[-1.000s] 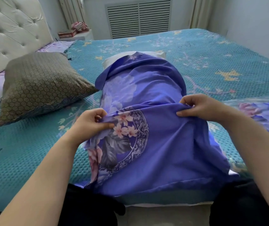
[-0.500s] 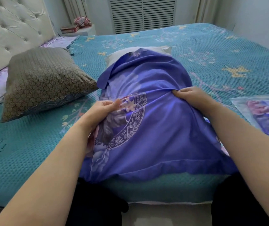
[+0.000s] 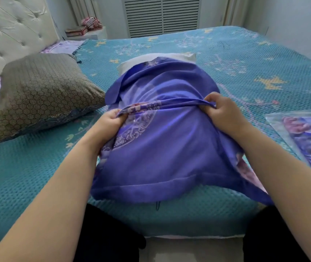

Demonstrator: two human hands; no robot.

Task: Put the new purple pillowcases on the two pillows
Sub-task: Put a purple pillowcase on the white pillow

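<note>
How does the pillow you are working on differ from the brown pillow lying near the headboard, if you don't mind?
The white pillow is mostly inside the purple pillowcase, only its far end showing; the brown pillow has no purple cover. Both hands, left hand and right hand, grip the pillowcase; nothing touches the brown one. Both lie on the teal bedspread.

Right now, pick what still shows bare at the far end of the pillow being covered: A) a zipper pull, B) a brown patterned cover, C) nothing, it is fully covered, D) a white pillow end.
D: the white pillow sticks out past the bunched purple pillowcase, which both hands, left hand and right hand, grip by a gathered fold.
</note>
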